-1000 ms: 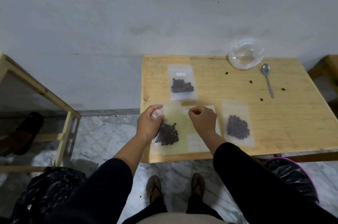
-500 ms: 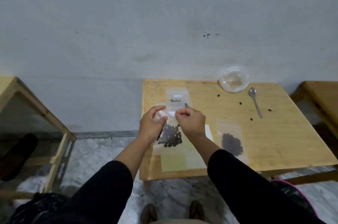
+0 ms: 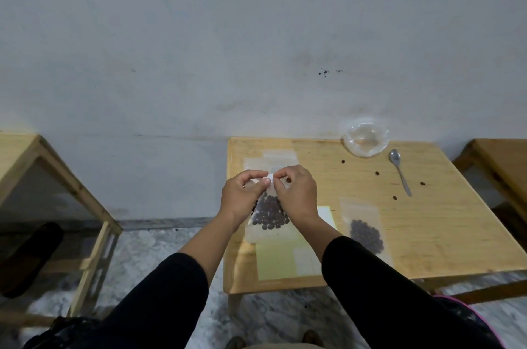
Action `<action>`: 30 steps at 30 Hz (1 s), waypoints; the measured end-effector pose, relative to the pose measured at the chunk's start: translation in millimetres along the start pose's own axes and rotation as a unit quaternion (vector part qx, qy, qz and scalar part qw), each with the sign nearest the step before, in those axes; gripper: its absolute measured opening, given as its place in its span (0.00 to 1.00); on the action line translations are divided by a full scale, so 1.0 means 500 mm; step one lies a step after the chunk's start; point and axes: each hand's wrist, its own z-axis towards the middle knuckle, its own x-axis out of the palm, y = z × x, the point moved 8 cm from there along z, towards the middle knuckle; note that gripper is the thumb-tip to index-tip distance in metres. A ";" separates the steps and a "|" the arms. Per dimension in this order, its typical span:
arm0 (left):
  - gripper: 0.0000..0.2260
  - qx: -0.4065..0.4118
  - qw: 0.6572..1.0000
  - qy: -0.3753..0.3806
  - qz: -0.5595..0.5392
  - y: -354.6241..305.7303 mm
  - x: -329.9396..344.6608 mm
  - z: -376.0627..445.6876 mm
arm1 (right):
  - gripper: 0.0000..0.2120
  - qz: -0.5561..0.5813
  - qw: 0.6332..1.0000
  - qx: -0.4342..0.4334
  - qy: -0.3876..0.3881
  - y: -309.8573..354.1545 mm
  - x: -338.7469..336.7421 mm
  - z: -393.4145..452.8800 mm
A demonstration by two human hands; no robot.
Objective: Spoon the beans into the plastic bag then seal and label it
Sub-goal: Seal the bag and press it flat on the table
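Both hands, left hand (image 3: 242,197) and right hand (image 3: 296,194), pinched the limp plastic bag (image 3: 271,214) by its top edge, beans (image 3: 271,213) sagging below, above the bench (image 3: 427,229).

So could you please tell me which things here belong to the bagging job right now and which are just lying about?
In use:
- left hand and right hand, both pinching the top of the held bag of beans
- white label between the fingertips

Lying about:
- spoon
- clear bowl
- filled bag to the right
- stray beans on the table
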 end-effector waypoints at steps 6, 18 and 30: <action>0.05 -0.015 0.999 -0.035 -0.026 -0.006 -0.010 0.016 | 0.04 0.113 0.991 0.069 0.005 -0.019 -0.008 0.000; 0.06 -0.046 0.998 0.028 -0.043 -0.009 0.047 0.029 | 0.05 0.297 0.939 0.169 0.039 -0.075 -0.009 0.022; 0.05 -0.071 0.990 -0.122 0.011 0.010 0.044 0.138 | 0.04 0.189 0.969 0.108 0.118 -0.138 0.013 0.123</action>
